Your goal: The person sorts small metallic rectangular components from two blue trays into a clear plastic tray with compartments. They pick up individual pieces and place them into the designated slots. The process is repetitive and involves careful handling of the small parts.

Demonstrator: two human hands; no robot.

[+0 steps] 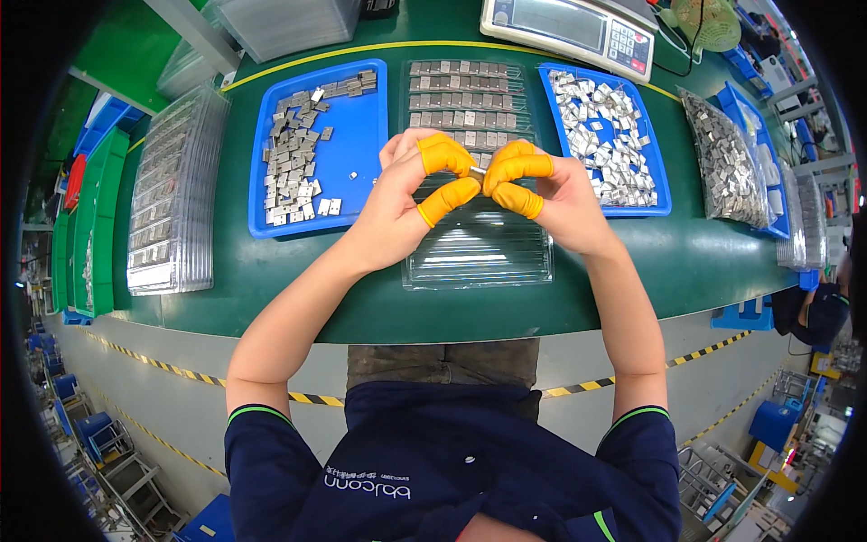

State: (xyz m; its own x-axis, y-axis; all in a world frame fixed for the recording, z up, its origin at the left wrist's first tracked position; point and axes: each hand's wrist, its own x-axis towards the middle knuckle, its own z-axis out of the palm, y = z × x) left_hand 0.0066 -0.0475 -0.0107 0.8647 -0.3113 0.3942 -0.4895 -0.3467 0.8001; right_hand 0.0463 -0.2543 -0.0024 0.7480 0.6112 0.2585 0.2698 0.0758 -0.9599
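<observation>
My left hand (417,185) and my right hand (546,188) meet above a clear plastic tray (479,275), yellow covers on their fingertips. Pinched between them is a small metal part (478,170), mostly hidden by the fingers. Upper rows of the plastic tray hold small grey metal pieces (465,94); its lower grooves show no pieces. To the left lies a blue tray (361,135) with loose grey metal plates (291,163). On the right, another blue tray (664,194) holds a heap of small white-and-silver pieces (601,126).
A digital scale (578,32) stands at the back, beside a clear plastic bin (289,27). Stacked clear trays (172,199) and green bins (107,217) line the left. A bag of metal pieces (727,158) lies at the right. The green table's front edge (433,341) is close to my body.
</observation>
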